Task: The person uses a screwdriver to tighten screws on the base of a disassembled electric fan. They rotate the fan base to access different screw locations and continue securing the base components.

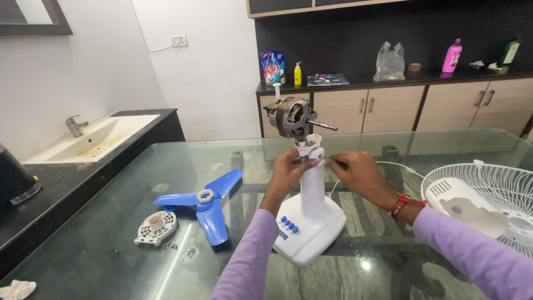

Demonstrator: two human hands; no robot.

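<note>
A white table-fan stand (pixel 311 219) with blue buttons stands on the glass table (pixel 111 250). Its bare metal motor (pixel 291 116) with a protruding shaft sits on top of the white neck. My left hand (pixel 288 172) grips the neck just below the motor. My right hand (pixel 361 175) holds a thin dark tool, apparently a screwdriver (pixel 336 163), with its tip against the neck joint. A red thread band circles my right wrist.
A blue three-blade fan propeller (pixel 205 203), a white round motor cover (pixel 156 226) and a few small screws lie to the left. A white wire fan guard (pixel 488 197) lies at right. Sink counter stands left; cabinets with bottles stand behind.
</note>
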